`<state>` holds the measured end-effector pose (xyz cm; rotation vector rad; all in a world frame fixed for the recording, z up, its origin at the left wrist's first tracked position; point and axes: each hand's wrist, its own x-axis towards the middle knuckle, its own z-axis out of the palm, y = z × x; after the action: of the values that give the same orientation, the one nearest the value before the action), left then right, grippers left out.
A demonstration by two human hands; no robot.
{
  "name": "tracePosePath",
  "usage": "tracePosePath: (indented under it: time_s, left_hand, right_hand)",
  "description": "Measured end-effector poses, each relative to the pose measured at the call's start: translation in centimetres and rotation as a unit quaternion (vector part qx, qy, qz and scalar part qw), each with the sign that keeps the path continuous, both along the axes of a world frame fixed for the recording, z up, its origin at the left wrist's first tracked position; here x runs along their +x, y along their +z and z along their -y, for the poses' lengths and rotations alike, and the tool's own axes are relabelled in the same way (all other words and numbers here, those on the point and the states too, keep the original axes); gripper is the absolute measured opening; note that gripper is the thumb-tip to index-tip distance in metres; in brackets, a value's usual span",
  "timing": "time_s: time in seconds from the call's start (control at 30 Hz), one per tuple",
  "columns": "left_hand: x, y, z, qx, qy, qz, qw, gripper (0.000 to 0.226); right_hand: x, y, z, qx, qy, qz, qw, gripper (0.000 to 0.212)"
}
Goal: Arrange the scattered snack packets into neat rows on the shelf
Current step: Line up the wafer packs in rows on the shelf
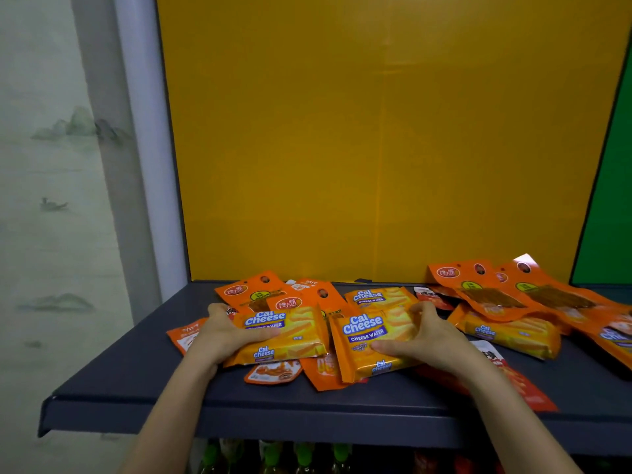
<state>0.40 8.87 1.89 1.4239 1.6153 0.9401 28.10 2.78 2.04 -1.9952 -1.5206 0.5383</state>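
Snack packets (492, 295) lie jumbled on the shelf (136, 371); left hand (222, 336) grips one wafer pack (290, 336), right hand (431, 336) a second pack (366, 350) at its three o'clock. Early sorting, seemingly: next, square both together.

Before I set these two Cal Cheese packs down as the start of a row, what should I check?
1. Left hand grips the left Cal Cheese pack: ok.
2. Right hand grips the right Cal Cheese pack: ok.
3. Both packs label-up, side by side: ok, though the right one sits a little askew.
4. Packs lifted free of what lies below: cannot tell.
5. Spot beneath them free: not ok, small orange packets lie under the packs.
6. Bare shelf for a row: ok at the left front; the large orange packets at the right overlap in a heap.
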Motion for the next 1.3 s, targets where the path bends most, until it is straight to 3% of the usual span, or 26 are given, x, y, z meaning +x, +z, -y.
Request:
tracePosePath:
  time_s: [0.2, 0.33, 0.43, 0.6, 0.8, 0.9, 1.03, 1.3]
  left_hand:
    - [-0.2, -0.3, -0.8, -0.017, -0.025, 0.100, 0.994, 0.095]
    - [-0.2, -0.2, -0.8, -0.002, -0.056, 0.137, 0.989, 0.042]
    - [-0.5, -0.2, -0.7, 0.024, -0.072, 0.169, 0.983, 0.034]
    - [-1.0, 0.3, -0.3, 0.040, -0.084, 0.216, 0.972, 0.025]
    - [-0.7, 2.5, -0.1, 0.105, -0.090, 0.258, 0.956, 0.019]
    - [1.6, 3.9, 0.1, 0.122, -0.124, 0.282, 0.944, 0.009]
    - [6.5, 4.7, 0.9, 0.113, -0.177, 0.290, 0.934, 0.015]
    - [19.5, 3.3, 5.2, 0.067, -0.254, 0.292, 0.920, 0.018]
  right_hand:
    - [-0.4, 0.5, 0.0, 0.008, -0.046, -0.020, 0.999, 0.103]
    - [-0.8, 0.6, 0.1, 0.017, -0.065, -0.034, 0.997, 0.100]
    - [-0.9, 0.6, 0.2, 0.042, -0.077, -0.053, 0.995, 0.095]
    - [-0.8, 0.2, 0.8, 0.083, -0.083, -0.145, 0.983, 0.067]
    - [1.3, 0.8, 3.4, 0.175, -0.144, -0.276, 0.934, 0.055]
    - [3.1, 1.2, 5.3, 0.213, -0.169, -0.320, 0.908, 0.049]
    - [6.8, 1.4, 8.5, 0.259, -0.197, -0.352, 0.878, 0.041]
    - [16.6, 0.0, 17.4, 0.282, -0.257, -0.336, 0.861, 0.042]
